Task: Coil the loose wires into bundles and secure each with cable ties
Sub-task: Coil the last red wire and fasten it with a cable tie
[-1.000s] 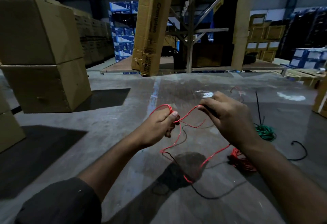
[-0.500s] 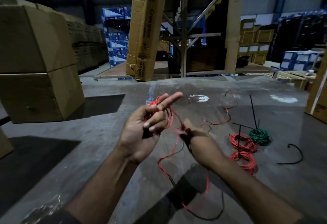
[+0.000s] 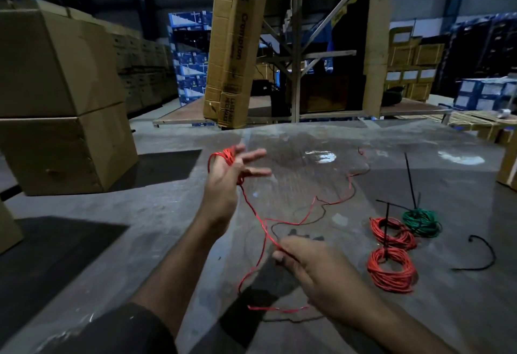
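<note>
A thin red wire (image 3: pixel 333 201) trails in loose bends over the grey table (image 3: pixel 167 213). Several turns of it are wound round my left hand (image 3: pixel 226 183), which is raised with its fingers spread and straight. Lower and to the right, my right hand (image 3: pixel 310 267) pinches the same wire between thumb and fingers, so a slack length hangs between the two hands. Two tied red bundles (image 3: pixel 391 269) and a green bundle (image 3: pixel 422 222) lie to the right, with black cable ties (image 3: pixel 409 177) sticking up from them.
A curved black cable tie (image 3: pixel 484 255) lies loose at the far right. Stacked cardboard boxes (image 3: pixel 56 102) stand to the left of the table. Behind it are a tall carton (image 3: pixel 235 46) and a metal rack (image 3: pixel 296 54).
My right hand has dropped down and toward me along the wire, away from the left. My left hand stays raised with more red wire round it. The view has shifted slightly.
</note>
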The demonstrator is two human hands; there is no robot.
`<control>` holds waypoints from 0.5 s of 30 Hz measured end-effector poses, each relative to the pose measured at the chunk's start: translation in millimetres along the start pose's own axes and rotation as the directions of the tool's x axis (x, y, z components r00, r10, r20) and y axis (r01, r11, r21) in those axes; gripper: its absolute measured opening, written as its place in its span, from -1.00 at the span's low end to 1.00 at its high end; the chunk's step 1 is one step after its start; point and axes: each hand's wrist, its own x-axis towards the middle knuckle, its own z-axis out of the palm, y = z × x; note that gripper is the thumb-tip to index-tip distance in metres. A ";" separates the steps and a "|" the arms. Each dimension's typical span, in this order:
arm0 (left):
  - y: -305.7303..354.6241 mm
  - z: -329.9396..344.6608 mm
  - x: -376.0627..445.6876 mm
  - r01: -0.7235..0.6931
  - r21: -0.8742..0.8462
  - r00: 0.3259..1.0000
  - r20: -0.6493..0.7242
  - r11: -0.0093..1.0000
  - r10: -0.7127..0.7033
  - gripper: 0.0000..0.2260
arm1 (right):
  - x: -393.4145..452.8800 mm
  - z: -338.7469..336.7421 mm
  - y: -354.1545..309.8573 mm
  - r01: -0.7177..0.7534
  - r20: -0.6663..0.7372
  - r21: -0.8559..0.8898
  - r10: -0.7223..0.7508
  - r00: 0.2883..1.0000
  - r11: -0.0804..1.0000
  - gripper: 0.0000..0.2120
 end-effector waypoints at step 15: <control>-5.2 25.1 -31.1 0.256 -0.022 0.874 0.432 0.966 -0.222 -0.80 | 68.8 -45.1 54.4 -0.151 -0.551 0.024 0.140 0.823 0.988 -0.57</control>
